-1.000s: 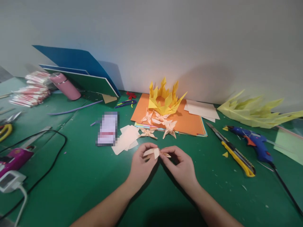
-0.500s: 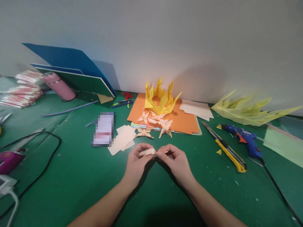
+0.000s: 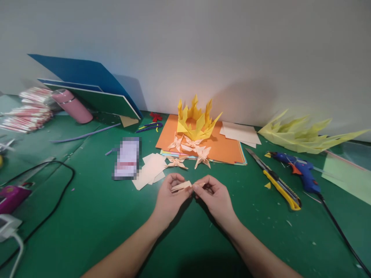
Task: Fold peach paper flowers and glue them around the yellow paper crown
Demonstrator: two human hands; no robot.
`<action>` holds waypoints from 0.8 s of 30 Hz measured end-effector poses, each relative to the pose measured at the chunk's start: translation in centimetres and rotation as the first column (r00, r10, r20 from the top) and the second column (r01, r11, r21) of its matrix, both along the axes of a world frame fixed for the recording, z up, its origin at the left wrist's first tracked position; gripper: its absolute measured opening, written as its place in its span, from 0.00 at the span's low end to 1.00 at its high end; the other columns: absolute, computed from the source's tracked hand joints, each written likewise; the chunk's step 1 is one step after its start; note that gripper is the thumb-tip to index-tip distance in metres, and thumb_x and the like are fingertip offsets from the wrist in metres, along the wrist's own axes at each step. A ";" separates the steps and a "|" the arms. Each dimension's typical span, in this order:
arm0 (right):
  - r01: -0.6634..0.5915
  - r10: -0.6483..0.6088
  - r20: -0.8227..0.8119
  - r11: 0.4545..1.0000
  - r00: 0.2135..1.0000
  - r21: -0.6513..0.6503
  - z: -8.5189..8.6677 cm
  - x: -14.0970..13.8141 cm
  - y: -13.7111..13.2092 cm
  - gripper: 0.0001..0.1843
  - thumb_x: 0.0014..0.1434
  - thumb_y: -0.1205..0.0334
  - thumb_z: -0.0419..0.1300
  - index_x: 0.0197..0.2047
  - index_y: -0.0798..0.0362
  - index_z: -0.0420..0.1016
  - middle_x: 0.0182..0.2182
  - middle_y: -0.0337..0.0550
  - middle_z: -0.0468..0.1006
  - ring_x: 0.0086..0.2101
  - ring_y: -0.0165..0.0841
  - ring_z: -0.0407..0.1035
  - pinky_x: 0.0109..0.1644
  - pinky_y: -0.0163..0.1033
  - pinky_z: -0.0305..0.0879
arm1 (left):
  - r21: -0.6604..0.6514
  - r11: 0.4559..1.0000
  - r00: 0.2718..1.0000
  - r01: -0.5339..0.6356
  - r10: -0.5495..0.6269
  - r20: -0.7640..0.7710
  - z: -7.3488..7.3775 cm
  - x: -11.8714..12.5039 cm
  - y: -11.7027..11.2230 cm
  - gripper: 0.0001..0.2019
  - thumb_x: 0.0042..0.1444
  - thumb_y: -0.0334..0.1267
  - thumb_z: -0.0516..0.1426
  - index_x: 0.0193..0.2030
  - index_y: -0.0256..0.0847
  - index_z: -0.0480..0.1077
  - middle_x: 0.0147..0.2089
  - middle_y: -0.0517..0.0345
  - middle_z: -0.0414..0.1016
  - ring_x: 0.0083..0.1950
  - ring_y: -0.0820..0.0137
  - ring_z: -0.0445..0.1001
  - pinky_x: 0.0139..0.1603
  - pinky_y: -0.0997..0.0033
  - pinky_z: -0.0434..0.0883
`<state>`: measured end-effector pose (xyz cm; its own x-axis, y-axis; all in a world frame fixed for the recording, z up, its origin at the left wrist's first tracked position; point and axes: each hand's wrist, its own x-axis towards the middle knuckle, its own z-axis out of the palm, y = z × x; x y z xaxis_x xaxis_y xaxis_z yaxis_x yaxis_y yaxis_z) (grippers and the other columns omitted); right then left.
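Observation:
Between both hands is a small folded piece of peach paper (image 3: 182, 186), partly hidden by the fingers. My left hand (image 3: 171, 195) is closed on its left part, thumb in front. My right hand (image 3: 215, 195) pinches the right end, its fingertips close to those of the left. Just beyond lie several peach paper flowers (image 3: 202, 156), some resting on a stack of orange paper (image 3: 228, 151). A yellow folded-paper crown (image 3: 197, 125) stands on that stack. Loose peach paper sheets (image 3: 150, 170) lie to the left of the flowers.
On the right are a yellow utility knife (image 3: 279, 185) with its blade out, a blue glue gun (image 3: 304, 173) with a cord, and a pale yellow paper crown (image 3: 301, 135). Leftward are a phone (image 3: 126, 159), a pink bottle (image 3: 72, 105), leaning boards (image 3: 95, 100) and a black cable (image 3: 68, 193).
The folded paper has tilted slightly in the fingers, and the right fingertips have shifted a little on its end. Both hands stay in nearly the same place.

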<state>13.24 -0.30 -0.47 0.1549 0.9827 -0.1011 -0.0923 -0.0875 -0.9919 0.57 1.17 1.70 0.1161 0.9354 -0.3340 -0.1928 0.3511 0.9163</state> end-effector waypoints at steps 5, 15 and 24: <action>-0.082 0.054 0.144 0.978 0.988 0.192 0.0 0.1 -0.2 0.07 0.51 0.61 0.59 0.36 0.50 0.71 0.27 0.38 0.72 0.27 0.30 0.68 0.31 0.35 0.68 | 0.054 0.999 0.995 -0.005 0.011 -0.098 0.2 -0.3 0.0 0.16 0.35 0.37 0.66 0.29 0.40 0.63 0.24 0.67 0.69 0.24 0.77 0.68 0.26 0.79 0.65; -0.200 0.026 0.390 0.888 0.921 0.414 -0.1 0.2 -0.4 0.08 0.55 0.68 0.55 0.37 0.47 0.72 0.35 0.42 0.71 0.36 0.33 0.69 0.39 0.38 0.68 | 0.145 0.989 0.966 0.041 -0.003 -0.257 0.5 -0.7 0.5 0.08 0.37 0.32 0.62 0.28 0.39 0.71 0.26 0.60 0.75 0.26 0.72 0.74 0.30 0.73 0.71; -0.102 -0.024 0.332 0.928 0.943 0.358 -0.4 0.2 -0.3 0.05 0.54 0.67 0.54 0.31 0.50 0.70 0.29 0.41 0.74 0.32 0.32 0.70 0.36 0.36 0.66 | 0.042 0.999 0.994 -0.003 0.007 -0.112 0.5 -0.5 0.5 0.28 0.34 0.34 0.64 0.44 0.41 0.59 0.20 0.66 0.73 0.23 0.73 0.73 0.29 0.74 0.70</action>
